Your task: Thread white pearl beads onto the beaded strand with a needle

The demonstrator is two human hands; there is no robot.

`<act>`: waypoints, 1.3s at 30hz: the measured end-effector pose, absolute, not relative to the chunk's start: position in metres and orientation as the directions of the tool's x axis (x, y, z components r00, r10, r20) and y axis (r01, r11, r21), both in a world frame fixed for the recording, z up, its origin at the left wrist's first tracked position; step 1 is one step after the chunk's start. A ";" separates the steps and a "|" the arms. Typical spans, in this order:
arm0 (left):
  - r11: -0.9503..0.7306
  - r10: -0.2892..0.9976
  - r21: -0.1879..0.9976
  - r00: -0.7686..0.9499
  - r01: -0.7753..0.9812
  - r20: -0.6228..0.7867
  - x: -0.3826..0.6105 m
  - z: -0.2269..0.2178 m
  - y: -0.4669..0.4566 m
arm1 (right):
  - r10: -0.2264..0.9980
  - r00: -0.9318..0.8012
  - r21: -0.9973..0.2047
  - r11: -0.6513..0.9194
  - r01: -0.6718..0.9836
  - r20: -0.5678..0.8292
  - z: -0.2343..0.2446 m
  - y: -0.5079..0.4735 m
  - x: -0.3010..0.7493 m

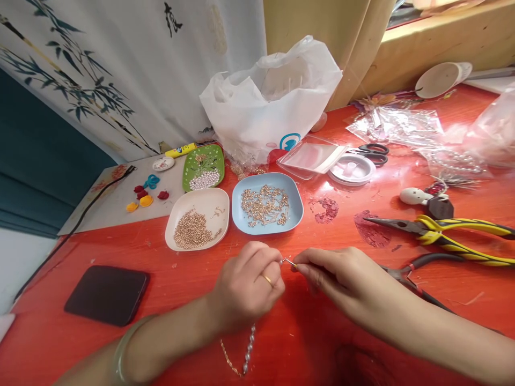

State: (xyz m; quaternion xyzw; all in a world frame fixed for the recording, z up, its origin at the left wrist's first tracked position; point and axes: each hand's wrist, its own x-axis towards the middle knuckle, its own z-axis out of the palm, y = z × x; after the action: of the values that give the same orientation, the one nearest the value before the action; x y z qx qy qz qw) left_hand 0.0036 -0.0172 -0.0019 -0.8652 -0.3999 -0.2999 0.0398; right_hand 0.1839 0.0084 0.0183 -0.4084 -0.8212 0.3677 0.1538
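My left hand, with a ring on one finger, is closed in a pinch on a beaded chain. Below it hangs a loop of that beaded chain, silvery pearl beads on one side and fine gold links on the other. My right hand pinches a thin metal pin-like piece with a yellowish part by the fingertips. Its tip meets a small bead at my left fingertips. Just beyond are a blue dish of gold findings and a cream dish of small gold beads.
Long-nose pliers and dark-handled pliers lie at right. Scissors, a white round lid and a plastic bag stand behind. A green tray holds white beads; a black phone-like slab lies at left.
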 end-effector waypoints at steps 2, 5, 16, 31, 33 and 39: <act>-0.711 0.592 0.069 0.543 0.700 0.596 0.003 -0.005 -0.017 | 0.778 -0.619 -0.762 0.334 0.555 -0.110 0.019 0.011 0.184; -0.743 0.508 -0.004 0.569 0.669 0.647 0.002 -0.008 -0.016 | 0.752 -0.633 -0.801 0.259 0.539 -0.183 0.021 0.013 0.184; -0.216 0.969 0.881 0.203 0.422 0.141 0.007 0.011 -0.013 | 0.664 -0.698 -0.955 -0.088 0.282 -0.268 0.017 0.012 0.183; -0.254 0.963 0.876 0.196 0.409 0.187 0.006 0.007 -0.013 | 0.764 -0.635 -0.597 0.564 0.570 0.116 0.002 0.006 0.185; -0.303 0.949 0.848 0.217 0.435 0.228 0.007 0.007 -0.013 | 0.743 -0.652 -0.493 0.628 0.601 0.151 -0.002 0.005 0.187; -0.272 0.956 0.868 0.221 0.415 0.194 0.006 0.006 -0.013 | 0.780 -0.625 -0.799 0.350 0.489 -0.041 0.009 0.008 0.185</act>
State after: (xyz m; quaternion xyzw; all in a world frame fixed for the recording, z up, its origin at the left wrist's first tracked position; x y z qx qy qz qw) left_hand 0.0062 -0.0131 0.0058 -0.6982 -0.4906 -0.3855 -0.3510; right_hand 0.1848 0.0075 0.0090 -0.3953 -0.8023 0.4108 0.1769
